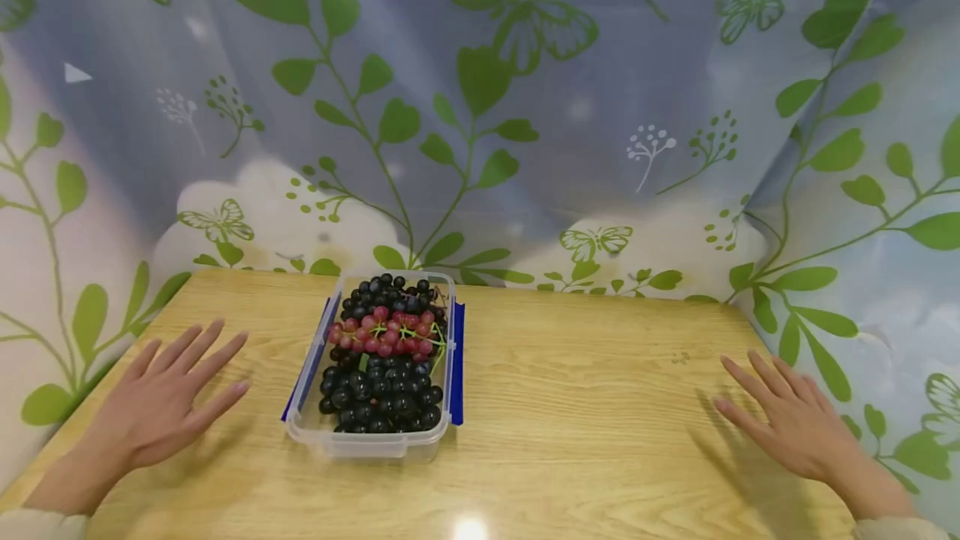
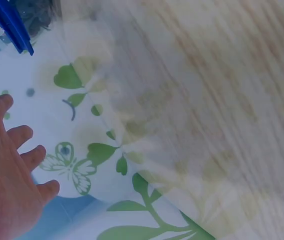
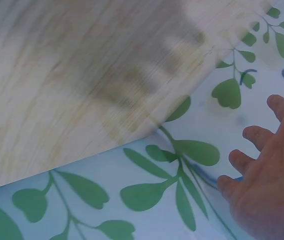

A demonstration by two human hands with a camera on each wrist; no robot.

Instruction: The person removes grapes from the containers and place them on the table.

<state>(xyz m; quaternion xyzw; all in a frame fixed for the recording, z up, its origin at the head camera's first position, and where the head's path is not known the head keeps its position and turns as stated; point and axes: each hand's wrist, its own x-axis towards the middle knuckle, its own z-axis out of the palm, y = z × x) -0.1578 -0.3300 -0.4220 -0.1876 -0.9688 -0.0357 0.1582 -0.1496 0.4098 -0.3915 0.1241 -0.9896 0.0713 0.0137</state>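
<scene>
A small faint mark [image 1: 680, 357] sits on the bench [image 1: 585, 407] towards its right side, too small to tell whether it is writing. The cloth [image 1: 555, 148] behind carries printed green leaves, sprigs and butterflies, with a plain white triangle [image 1: 77, 73] at its upper left.

The clear plastic container [image 1: 345, 442] lies on the bench between the two hands, much nearer the left one. The left grip [image 1: 161, 407] is released — fingers spread, palm down — near the container's left side but apart from it. In the left wrist view, the container's blue edge and part of its contents show at the upper left corner, beyond the fingertips. The right grip [image 1: 806, 427] is also released, its fingers extended near the bench's right edge, well apart from the container.

Inside, red grapes [image 1: 386, 332] lie across the middle, with dark grapes [image 1: 382, 394] filling the near end and more at the far end. Blue strips [image 1: 457, 365] show along both long sides — left and right — of the container.
</scene>
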